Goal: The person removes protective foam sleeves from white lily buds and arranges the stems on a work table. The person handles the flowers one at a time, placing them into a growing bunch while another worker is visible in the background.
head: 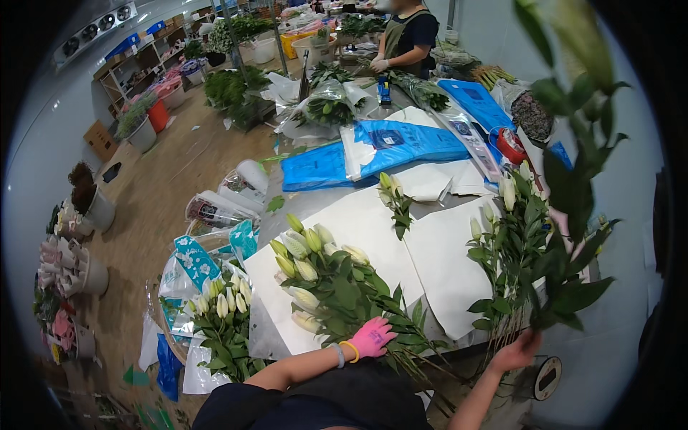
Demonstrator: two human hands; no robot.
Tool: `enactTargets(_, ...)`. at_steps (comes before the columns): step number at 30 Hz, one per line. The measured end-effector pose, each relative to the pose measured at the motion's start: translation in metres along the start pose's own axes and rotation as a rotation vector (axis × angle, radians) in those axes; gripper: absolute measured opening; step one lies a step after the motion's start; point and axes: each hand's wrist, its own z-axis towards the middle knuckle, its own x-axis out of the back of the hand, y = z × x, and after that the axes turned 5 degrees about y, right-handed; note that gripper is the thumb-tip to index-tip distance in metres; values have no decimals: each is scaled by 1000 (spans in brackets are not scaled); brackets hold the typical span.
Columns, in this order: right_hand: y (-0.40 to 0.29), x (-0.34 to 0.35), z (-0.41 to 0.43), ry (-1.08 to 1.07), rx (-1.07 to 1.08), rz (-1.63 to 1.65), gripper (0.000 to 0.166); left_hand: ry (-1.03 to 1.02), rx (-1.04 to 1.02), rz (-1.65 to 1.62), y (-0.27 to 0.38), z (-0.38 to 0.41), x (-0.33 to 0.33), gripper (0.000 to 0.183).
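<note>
My left hand, in a pink glove, lies on the stems of a bunch of budded lilies on white paper sheets; its fingers curl over the stems. Raised at the right, my bare right hand grips the lower part of a single leafy lily stem, which stands upright close to the camera. Behind that stem another group of white-budded lilies lies on the table's right side. A short lily sprig rests on the paper farther up.
Blue plastic packaging lies across the table. Left of the table, a lined basket holds lilies, near wrapped bouquets. A person stands at the far side. Flower buckets line the left wall; a round reel-like object is at lower right.
</note>
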Motion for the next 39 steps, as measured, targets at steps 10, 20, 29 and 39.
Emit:
enactTargets(10, -62, 30, 99, -69, -228, 236, 25, -203, 87, -94, 6, 12, 23, 48)
enactTargets(20, -51, 76, -10, -927, -898, 580, 14, 268, 18, -1941, 29, 126, 190, 71)
enactTargets(29, -27, 112, -141, -1173, -1028, 341, 12, 318, 260, -2111, 42, 94, 180, 61)
enactTargets(39, 79, 169, -191, -1347, -399, -121, 14, -252, 249, -1893, 87, 46, 35, 37)
